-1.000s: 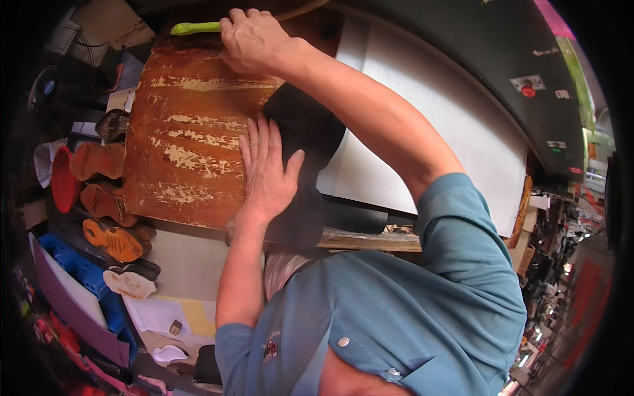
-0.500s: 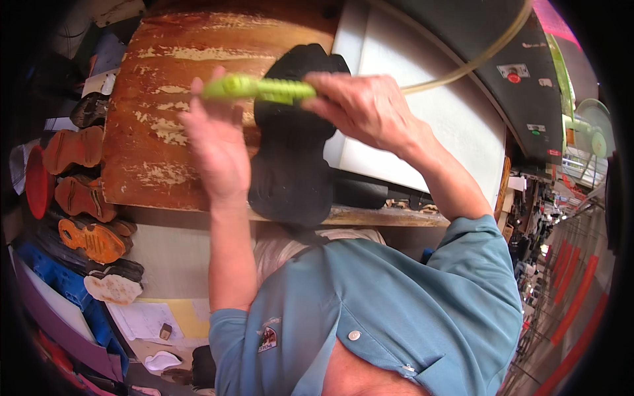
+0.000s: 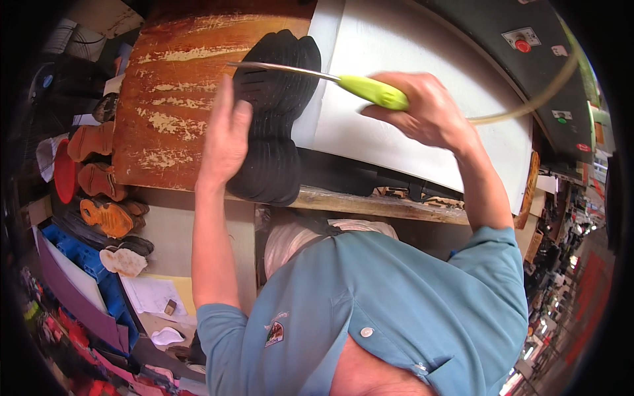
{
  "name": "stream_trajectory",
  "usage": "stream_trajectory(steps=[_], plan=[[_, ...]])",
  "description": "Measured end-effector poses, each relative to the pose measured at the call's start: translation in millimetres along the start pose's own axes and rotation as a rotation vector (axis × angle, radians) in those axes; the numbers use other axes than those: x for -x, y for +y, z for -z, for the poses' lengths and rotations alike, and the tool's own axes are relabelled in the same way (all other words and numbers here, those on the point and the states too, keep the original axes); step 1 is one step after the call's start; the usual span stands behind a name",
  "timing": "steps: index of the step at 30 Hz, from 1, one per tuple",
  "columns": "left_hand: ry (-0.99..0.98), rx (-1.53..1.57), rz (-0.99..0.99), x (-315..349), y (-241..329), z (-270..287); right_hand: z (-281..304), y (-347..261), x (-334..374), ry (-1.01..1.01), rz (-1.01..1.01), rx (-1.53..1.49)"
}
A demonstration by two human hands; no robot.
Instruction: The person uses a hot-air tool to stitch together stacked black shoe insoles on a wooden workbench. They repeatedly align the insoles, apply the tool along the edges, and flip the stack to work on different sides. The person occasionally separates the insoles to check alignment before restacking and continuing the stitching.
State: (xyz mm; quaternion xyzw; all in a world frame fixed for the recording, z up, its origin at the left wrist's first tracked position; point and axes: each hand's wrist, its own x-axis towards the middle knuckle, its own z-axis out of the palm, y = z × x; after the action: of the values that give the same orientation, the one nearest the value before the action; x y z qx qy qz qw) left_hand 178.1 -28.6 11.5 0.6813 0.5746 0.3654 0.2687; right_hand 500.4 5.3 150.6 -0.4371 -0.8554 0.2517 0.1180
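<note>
Green air gun (image 3: 373,92) has been shifted toward three o'clock since the earlier frame, its metal nozzle (image 3: 290,68) aimed toward nine o'clock across a stack of black soles (image 3: 267,142), set at eleven o'clock on the worn brown table (image 3: 158,122). Its handle is wrapped by the fingers of the right hand (image 3: 429,109); at the stack's nine-o'clock edge the left hand (image 3: 224,142) is placed, whether gripping cannot be told.
</note>
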Motion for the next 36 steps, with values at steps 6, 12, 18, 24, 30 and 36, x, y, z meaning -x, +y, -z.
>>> stream_trajectory(steps=[6,12,18,24,30,36], plan=[[-0.044,-0.052,-0.122,13.6,-42.7,-12.4,-2.5,26.5,69.6,-0.091,-0.082,0.235],[-0.100,-0.398,-0.143,7.2,-44.5,-1.6,-3.4,33.4,76.7,0.068,-0.003,0.334],[-0.218,-0.277,-0.076,-4.7,-49.4,20.6,-1.7,35.3,55.8,0.049,-0.059,0.301],[-0.146,-0.489,-0.213,-3.0,-54.4,15.4,-10.4,39.0,48.1,-0.042,-0.026,0.273],[-0.149,-0.513,-0.150,-2.2,-70.2,45.0,-12.8,45.7,44.4,0.073,-0.063,0.340],[-0.139,-0.492,-0.144,-0.8,-76.4,46.1,-22.9,38.3,39.0,0.096,-0.017,0.253]])
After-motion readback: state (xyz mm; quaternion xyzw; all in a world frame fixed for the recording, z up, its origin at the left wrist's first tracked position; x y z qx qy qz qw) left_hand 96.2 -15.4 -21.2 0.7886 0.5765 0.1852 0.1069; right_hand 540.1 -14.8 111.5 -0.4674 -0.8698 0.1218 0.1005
